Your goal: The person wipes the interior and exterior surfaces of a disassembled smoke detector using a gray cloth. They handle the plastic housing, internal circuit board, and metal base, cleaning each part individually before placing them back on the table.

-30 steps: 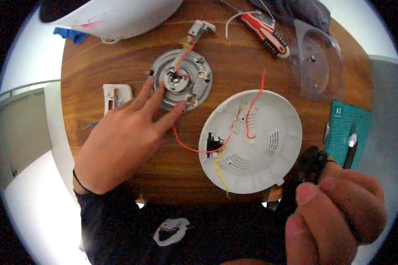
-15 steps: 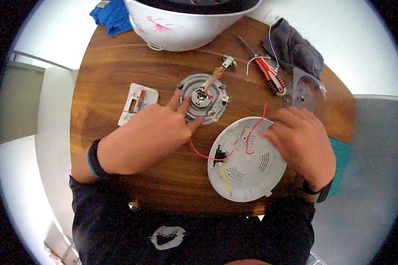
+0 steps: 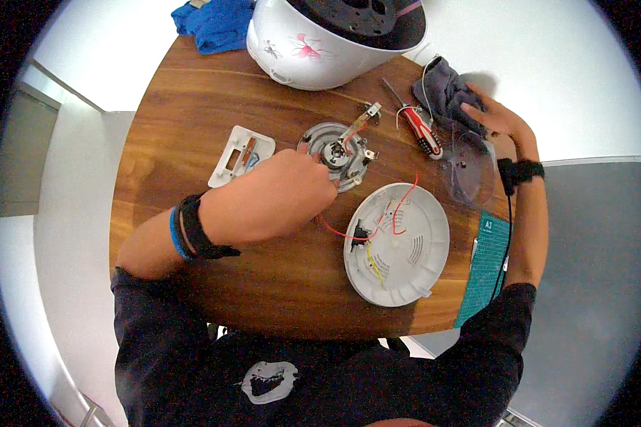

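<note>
A round metal plate (image 3: 354,162) with a central hub, a bracket and red wiring lies on the wooden table. Over its left side is my left hand (image 3: 274,191), fingers closed on its edge and partly hidden behind the knuckles. At the far right, my right hand (image 3: 502,121) reaches onto a crumpled dark grey cloth (image 3: 440,89); its fingers are bent around the cloth's right side. Nearer me, a round white vented cover (image 3: 406,267) lies with its inside up, and red and yellow wires run across it.
A white floral-printed housing (image 3: 320,60) stands at the back beside a blue cloth (image 3: 221,27). A red-handled screwdriver (image 3: 421,134) lies before a clear plastic tray (image 3: 470,181) holding small screws. At left is a white panel (image 3: 228,160); at right, a green cutting mat (image 3: 481,274).
My right hand has moved from above the white cover to the grey cloth at the far right. My left hand stays at the metal plate, its fingers less spread. The view has shifted.
</note>
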Tool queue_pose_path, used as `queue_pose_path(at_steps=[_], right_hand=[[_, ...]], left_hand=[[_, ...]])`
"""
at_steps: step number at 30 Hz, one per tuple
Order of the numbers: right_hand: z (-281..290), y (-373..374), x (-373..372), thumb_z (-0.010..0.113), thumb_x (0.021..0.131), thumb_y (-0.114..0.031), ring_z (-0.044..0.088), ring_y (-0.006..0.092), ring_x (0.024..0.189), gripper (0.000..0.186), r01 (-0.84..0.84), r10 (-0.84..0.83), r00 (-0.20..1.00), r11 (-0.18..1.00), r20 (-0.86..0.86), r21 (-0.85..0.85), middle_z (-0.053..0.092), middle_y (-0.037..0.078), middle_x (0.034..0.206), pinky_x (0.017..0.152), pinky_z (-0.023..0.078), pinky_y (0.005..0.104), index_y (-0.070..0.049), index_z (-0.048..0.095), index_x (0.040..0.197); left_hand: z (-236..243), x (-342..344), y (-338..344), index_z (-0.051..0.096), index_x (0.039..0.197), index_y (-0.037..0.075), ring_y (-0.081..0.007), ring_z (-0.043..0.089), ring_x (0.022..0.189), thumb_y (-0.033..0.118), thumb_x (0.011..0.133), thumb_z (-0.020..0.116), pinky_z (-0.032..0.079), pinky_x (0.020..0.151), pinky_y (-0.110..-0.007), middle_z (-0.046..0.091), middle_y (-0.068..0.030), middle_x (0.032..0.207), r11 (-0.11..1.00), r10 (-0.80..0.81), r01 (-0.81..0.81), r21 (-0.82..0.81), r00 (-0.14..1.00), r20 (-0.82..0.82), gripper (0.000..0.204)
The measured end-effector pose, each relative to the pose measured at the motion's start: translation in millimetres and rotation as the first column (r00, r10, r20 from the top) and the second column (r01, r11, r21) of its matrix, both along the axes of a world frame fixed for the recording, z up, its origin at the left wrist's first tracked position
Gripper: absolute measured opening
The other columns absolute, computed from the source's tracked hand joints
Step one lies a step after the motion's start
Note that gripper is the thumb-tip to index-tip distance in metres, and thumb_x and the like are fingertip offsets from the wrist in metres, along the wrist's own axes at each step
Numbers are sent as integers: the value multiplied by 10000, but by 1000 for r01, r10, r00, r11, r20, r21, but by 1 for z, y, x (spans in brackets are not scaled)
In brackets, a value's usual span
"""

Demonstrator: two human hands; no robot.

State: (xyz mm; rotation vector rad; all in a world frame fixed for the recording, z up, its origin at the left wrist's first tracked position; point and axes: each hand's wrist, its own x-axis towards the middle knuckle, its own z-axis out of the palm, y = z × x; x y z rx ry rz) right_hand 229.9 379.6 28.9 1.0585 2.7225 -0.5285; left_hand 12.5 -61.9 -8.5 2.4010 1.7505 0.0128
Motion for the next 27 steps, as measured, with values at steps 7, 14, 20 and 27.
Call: queue_pose_path(at_steps=[7,14,20,27], right_hand=[[-20,66,-20,828,912,-254,708,355,1237,555,-129,124,992,958,36,256,733,196,1326,1066,565,459,-90,652,1411],[58,-8,12,655,883,21,662,404,1181,388,-91,492,791,682,-363,726,663,185,1212,1043,525,462,-82,668,1256],[87,-186,64,553,803,30,654,385,1215,313,-144,528,774,684,-350,715,650,190,1269,1073,525,449,-56,727,1048],[33,-266,83,811,695,22,567,416,1401,562,-551,559,824,828,-87,106,590,165,1489,1151,513,512,-125,705,1227]], left_hand=[[2,-4,-5,719,1160,-7,-421,782,860,58,938,656,665,760,-502,759,-239,914,995,-25,11,94,989,144,240],[1,-3,-7,737,1091,-18,-417,783,826,62,916,686,661,747,-505,756,-220,842,990,-66,48,136,990,127,199],[-5,-1,-1,660,1372,46,-414,777,914,49,936,649,665,765,-499,751,-262,1074,995,-59,55,86,998,39,436],[1,7,0,618,1464,122,-422,740,1094,193,961,715,666,764,-469,681,-277,1324,998,52,-55,-33,993,-104,517]])
